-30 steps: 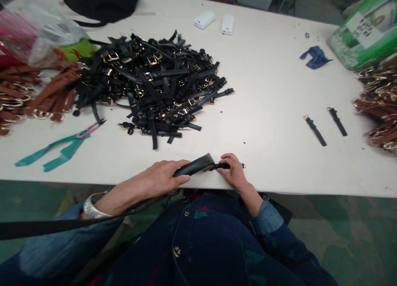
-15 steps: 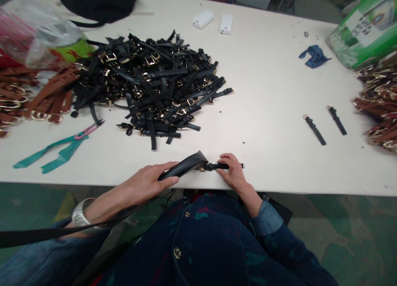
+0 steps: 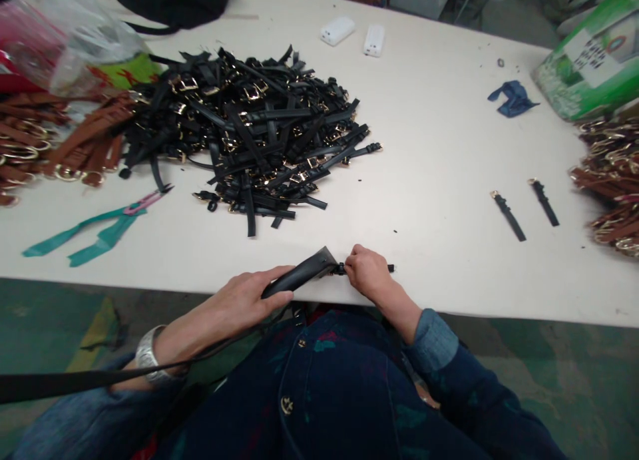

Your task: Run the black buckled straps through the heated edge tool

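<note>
My left hand (image 3: 249, 292) is curled round a broad black strap (image 3: 299, 273), thumb on one side and fingers on the other. My right hand (image 3: 368, 270) is closed, fingertips bunched, on a short black strap (image 3: 391, 268) just at the broad one's end; my fingers hide most of the short one. Both are at the table's (image 3: 424, 293) near edge, in front of my body.

The broad strap is smooth and dark with a soft sheen, with a small dark spot near its squared end. That end points away from me and to the right, its long axis slanting up from lower left; a narrower black length trails back past the silver bracelet (image 3: 150, 357) on my left wrist. The short strap runs nearly level, left to right, its tip poking out beyond my right hand.

Farther out, a heap of black straps (image 3: 264, 134) with gold buckles lies ahead to the left, beside pink snips (image 3: 144, 202) with teal-wrapped handles. Two loose short straps (image 3: 508, 217) lie well to the right, near brown straps (image 3: 614, 180).
</note>
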`<state>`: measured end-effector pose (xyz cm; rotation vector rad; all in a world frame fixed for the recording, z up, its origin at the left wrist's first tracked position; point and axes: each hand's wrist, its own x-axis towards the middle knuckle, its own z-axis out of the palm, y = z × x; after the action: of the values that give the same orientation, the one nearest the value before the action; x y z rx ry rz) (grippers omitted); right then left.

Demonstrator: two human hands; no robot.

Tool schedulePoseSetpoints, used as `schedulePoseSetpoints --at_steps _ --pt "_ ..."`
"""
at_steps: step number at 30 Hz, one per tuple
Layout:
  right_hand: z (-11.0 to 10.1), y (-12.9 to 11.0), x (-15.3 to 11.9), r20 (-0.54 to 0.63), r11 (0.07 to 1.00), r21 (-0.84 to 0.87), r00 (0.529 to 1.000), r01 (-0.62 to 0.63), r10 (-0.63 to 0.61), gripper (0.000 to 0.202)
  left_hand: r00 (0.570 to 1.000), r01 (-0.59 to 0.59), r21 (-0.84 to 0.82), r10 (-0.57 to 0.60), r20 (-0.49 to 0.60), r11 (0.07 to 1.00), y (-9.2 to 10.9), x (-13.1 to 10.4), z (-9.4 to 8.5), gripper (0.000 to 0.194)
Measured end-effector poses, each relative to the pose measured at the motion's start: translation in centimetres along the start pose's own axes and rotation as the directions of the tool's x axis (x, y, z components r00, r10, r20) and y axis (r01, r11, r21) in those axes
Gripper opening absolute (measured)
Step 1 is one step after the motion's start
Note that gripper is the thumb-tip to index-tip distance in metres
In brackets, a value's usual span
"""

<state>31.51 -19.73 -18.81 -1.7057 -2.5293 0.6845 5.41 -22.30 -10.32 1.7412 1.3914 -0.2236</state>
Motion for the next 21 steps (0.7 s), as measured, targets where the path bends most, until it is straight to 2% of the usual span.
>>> schedulePoseSetpoints --at_steps 5,10,15,21 --pt "0.3 -1.1 1.0 0.032 0.999 -0.045 0.999 -0.014 0.016 0.014 1.000 -0.012 -0.010 0.012 -0.005 1.000 -0.2 0.0 0.6 0.053" --pt "1.2 -0.8 1.0 0.002 0.999 -0.039 1.000 0.015 -0.015 0.009 0.999 -0.021 -0.011 0.021 -0.030 1.000 -0.4 -0.2 1.0 0.052" --pt "1.9 0.9 0.0 -0.100 0.996 0.059 0.993 0.069 -0.063 0.011 0.999 -0.020 -0.030 0.019 -0.040 0.999 -0.8 -0.3 1.5 0.054" --pt "2.7 2.0 -1.1 -0.275 0.970 0.231 0.961 0.080 -0.014 0.016 0.999 -0.027 -0.035 0.025 -0.039 0.999 -1.2 -0.2 1.7 0.055"
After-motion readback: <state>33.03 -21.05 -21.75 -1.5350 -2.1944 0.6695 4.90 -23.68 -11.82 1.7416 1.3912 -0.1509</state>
